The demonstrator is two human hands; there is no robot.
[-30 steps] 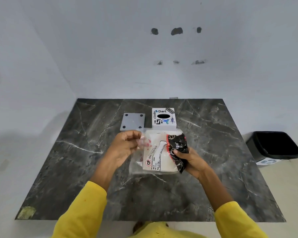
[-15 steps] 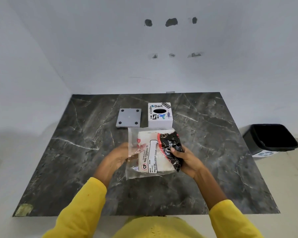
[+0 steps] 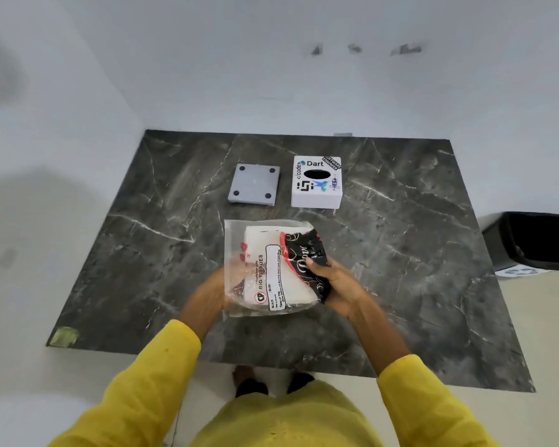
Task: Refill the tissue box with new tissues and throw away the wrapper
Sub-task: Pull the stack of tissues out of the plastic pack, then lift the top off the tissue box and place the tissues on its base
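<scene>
Over the dark marbled counter point(image 3: 417, 253), both hands hold a pack of tissues point(image 3: 273, 269) wrapped in clear plastic, printed with black lettering on white and a black-and-red patterned band on its right side. The right hand point(image 3: 336, 282) has its grip closed on the pack's right edge, thumb on top of the patterned band and fingers wrapped under it. The left hand point(image 3: 218, 287) is at the pack's left side, with its fingers seen blurred through the loose clear wrapper, so they lie under or inside the plastic; which of the two I cannot tell, and whether that grip is pinched or loose cannot be told either. The pack sits near the middle of the counter, closer to the person than the other things. Farther back stands the white tissue box point(image 3: 317, 183), covered in stickers, with a dark oval opening in its top face and no tissue showing in it. Just left of the box, apart from it, lies a flat grey square plate point(image 3: 255, 185) with a dark dot in each corner. On the floor to the right of the counter stands a black bin point(image 3: 536, 240), open at the top. Both arms wear yellow sleeves point(image 3: 162, 366)
</scene>
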